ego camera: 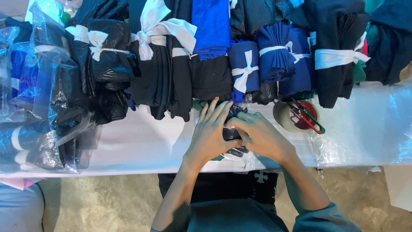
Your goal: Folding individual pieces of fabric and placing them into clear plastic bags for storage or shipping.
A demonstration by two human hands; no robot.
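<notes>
The left hand (211, 131) lies flat, fingers stretched and close together, pressing down on a small dark folded cloth (232, 134) at the near edge of the table (141, 141). It grips nothing – the palm and fingers simply rest on top. The right hand (261, 136) meets it from the other side, fingers bent inward and touching the same cloth beside the left fingertips; whether it pinches the cloth or only presses it cannot be told, since the hands hide most of it. Only a dark strip shows between the two hands, plus a bit sticking out below them.

Just right of the right hand sits a tape roll (286, 117), and on it a pair of snips (310, 117) with red and green handles, blades pointing up-left.

Behind the hands, along the far side of the table, runs a row of folded cloth bundles – black (210, 77), bright blue (211, 25) and navy (243, 60) – many tied with white strips (159, 32) knotted into bows. The nearest black bundle almost touches the left fingertips. At the far left lies a heap of dark cloth in clear plastic bags (47, 107), some hanging over the table edge. Clear plastic sheet (369, 133) covers the white tabletop on the right. Below the table edge is a bare concrete floor (107, 202).
</notes>
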